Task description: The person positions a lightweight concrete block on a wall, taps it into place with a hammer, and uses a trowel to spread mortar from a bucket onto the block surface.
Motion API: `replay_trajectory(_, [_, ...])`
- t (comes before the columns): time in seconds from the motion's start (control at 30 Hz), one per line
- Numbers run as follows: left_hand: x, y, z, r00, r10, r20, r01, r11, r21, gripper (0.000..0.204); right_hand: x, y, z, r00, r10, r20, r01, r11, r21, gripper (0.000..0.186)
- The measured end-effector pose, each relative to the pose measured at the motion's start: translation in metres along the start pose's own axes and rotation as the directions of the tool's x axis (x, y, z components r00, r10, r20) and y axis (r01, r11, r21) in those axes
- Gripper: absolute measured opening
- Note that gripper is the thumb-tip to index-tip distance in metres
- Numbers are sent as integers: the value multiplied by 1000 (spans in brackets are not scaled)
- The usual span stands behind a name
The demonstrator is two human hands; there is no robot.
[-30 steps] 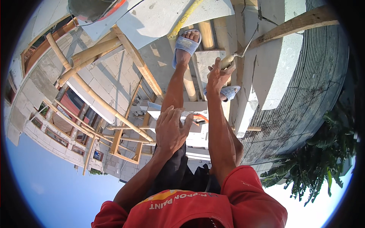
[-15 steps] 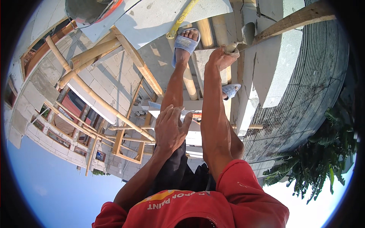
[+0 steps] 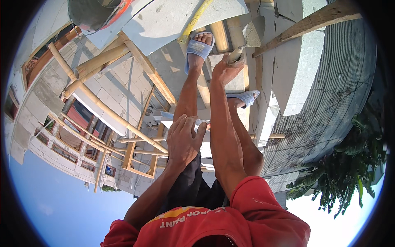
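My right hand (image 3: 228, 70) grips a trowel by its handle; the mortar-smeared blade (image 3: 253, 31) points up and away, beside a pale concrete beam (image 3: 292, 82). My left hand (image 3: 183, 140) rests on my left leg, fingers loosely extended and holding nothing. My feet are in blue slide sandals (image 3: 197, 47), over bamboo poles and boards. A saw blade (image 3: 166, 115) lies partly hidden behind my left leg and hand. A yellow strip-like tool (image 3: 191, 20) lies on a pale board (image 3: 154, 20) past my left foot.
A bucket of grey mortar (image 3: 94, 14) is at the top left. Bamboo scaffolding (image 3: 109, 121) and timber frames (image 3: 150, 72) span the left, with block walls below. A weathered wooden plank (image 3: 304, 24) crosses the upper right, above a ribbed grey surface (image 3: 317, 123). A leafy tree (image 3: 337, 173) stands at lower right.
My right hand has shifted left, and the trowel blade has swung up into clearer view. My left hand has stayed in about the same place.
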State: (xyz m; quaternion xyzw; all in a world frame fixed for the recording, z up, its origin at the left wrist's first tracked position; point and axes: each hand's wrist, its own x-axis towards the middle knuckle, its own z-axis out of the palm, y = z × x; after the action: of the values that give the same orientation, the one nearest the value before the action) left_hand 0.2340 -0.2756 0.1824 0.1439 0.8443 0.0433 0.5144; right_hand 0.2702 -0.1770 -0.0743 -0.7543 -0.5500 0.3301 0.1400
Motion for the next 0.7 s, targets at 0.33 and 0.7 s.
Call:
replay_trajectory(0.33, [0, -4, 4, 1000, 7, 1, -7, 999, -46, 44, 25, 4, -2, 995, -28, -94, 29, 1000, 12, 62])
replay_trajectory(0.7, [-1, 0, 2, 1000, -8, 20, 8, 1000, -28, 47, 28, -53, -55, 947, 248, 202, -315, 837, 448, 57])
